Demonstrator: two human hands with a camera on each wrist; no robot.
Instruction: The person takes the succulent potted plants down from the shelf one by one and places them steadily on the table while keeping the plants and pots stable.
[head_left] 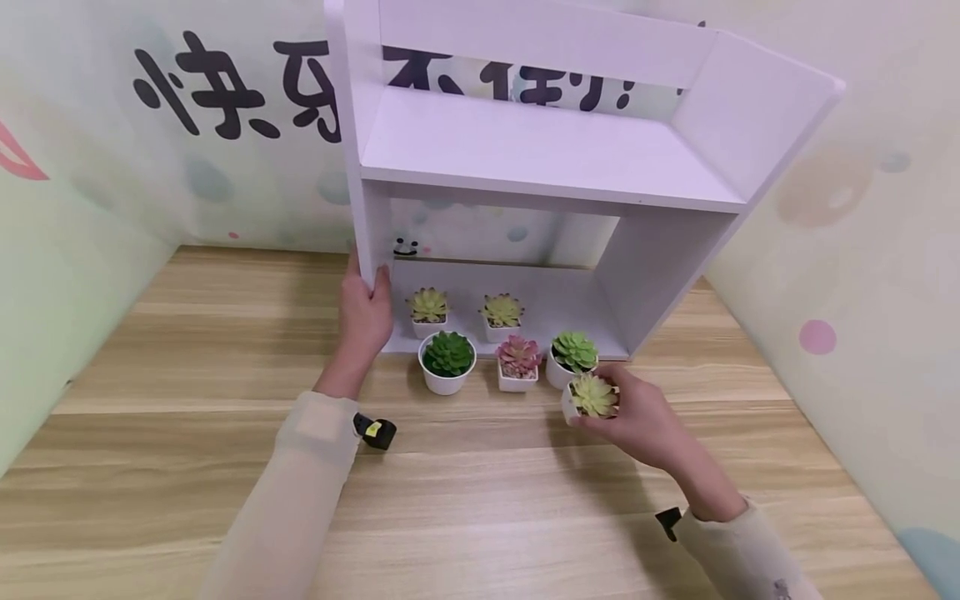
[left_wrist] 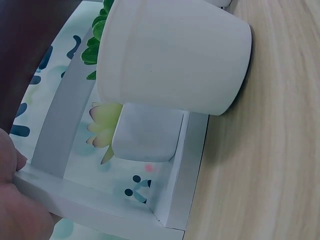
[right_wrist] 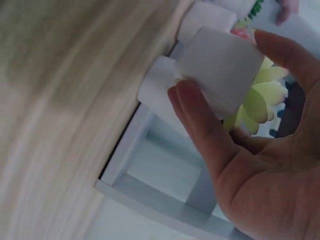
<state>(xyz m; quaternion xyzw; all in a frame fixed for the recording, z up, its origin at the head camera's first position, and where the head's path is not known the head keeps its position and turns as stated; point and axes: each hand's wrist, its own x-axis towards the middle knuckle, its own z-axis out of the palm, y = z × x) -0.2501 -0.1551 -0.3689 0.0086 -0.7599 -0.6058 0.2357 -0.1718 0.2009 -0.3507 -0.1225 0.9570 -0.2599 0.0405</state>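
While plants (head_left: 518,358) stand nearby, the right grip (head_left: 643,422) holds a succulent (head_left: 592,396).

The worktop (head_left: 480,508) shows wood grain, smooth, with a soft sheen. The shelf unit (head_left: 525,154) presents as smooth painted board, satin. The square pot (right_wrist: 220,65) and round pot (left_wrist: 170,55) are smooth, matt; plastic or ceramic cannot be told. The pale succulent (head_left: 595,395) looks plastic, faintly waxy. The sleeves (head_left: 258,508) are matt cloth.
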